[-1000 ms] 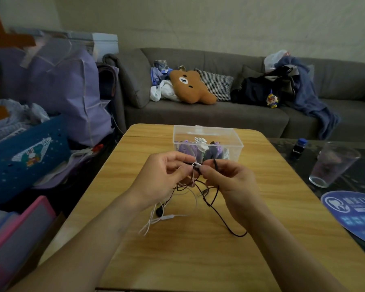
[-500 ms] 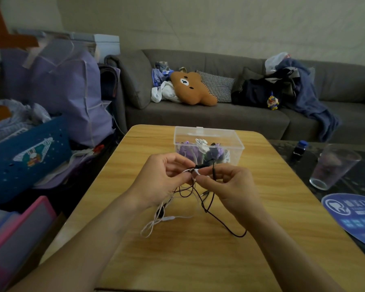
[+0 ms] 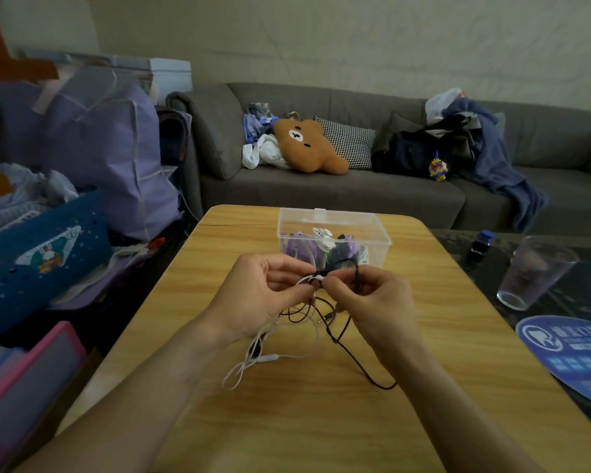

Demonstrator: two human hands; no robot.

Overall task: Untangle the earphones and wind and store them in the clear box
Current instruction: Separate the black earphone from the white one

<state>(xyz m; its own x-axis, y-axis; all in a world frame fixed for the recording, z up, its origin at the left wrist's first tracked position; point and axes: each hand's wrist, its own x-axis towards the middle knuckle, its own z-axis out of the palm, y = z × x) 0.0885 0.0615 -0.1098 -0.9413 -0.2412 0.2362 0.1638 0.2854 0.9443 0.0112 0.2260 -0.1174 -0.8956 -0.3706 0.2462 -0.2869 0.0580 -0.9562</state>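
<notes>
Since a second ago your hands barely moved. Both hands' fingers (image 3: 316, 273) pinch the knot of tangled earphones (image 3: 316, 314), lifting it so the loops dangle free; clear box (image 3: 335, 233) waits just beyond.

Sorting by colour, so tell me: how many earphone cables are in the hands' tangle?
2: a white cable trailing toward the left hand, a black cable looping below the right hand. More may be hidden.

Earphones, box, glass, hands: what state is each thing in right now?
White earphones: tangled with the black ones, partly lifted off the table.
Black earphones: tangled, one end trailing on the wooden table.
Clear box: lid off, already holding wound earphones.
Drinking glass: upright; contents unclear.
Left hand: pinching the knot.
Right hand: pinching the knot.
</notes>
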